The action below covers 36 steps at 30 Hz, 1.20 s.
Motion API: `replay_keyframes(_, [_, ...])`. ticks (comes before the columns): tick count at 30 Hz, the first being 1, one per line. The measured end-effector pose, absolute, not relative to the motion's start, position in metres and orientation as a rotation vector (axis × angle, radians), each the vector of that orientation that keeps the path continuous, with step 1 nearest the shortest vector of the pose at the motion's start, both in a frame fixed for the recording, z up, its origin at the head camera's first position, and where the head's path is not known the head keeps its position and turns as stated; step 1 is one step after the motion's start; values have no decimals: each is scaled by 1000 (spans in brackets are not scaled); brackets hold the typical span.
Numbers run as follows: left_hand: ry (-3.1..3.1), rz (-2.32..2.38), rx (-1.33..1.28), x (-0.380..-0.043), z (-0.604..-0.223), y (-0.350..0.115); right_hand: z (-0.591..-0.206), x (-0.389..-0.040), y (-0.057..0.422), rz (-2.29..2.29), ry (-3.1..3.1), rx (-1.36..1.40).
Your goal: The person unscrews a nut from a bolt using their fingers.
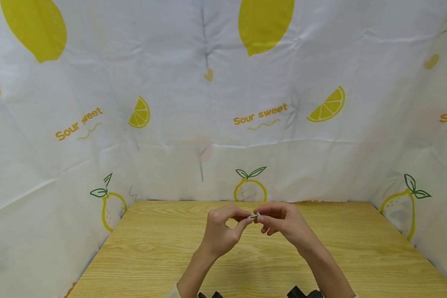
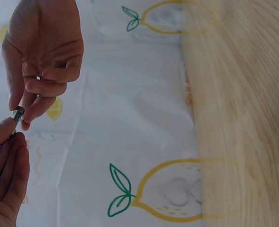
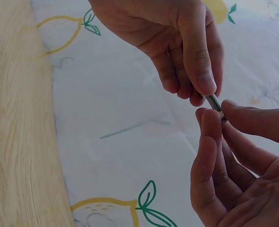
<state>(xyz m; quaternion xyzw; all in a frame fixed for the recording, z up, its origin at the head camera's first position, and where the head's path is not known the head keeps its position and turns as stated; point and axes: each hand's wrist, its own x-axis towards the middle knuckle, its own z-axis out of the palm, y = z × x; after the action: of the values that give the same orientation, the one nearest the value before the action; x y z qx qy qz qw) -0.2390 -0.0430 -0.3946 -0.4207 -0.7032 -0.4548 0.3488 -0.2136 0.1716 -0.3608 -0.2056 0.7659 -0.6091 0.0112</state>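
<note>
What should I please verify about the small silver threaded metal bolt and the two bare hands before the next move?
1. Bare left hand pinches one end of the bolt: ok.
2. Bare right hand pinches the other end: ok.
3. Threads visible between the two grips: ok.
4. Both hands raised off the light-brown wood-grain table: ok.
5. Separate nut fitted on it: cannot tell; fingertips partly cover the ends.

Bolt [image 3: 213,102] partly hidden by left hand [image 3: 179,40]
</note>
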Motion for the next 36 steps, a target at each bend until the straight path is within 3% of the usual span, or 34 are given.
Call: replay_keyframes(36, [-1842, -1190, -1075, -238, -394, -43, -362, -214, 171, -1903, 2395, -595])
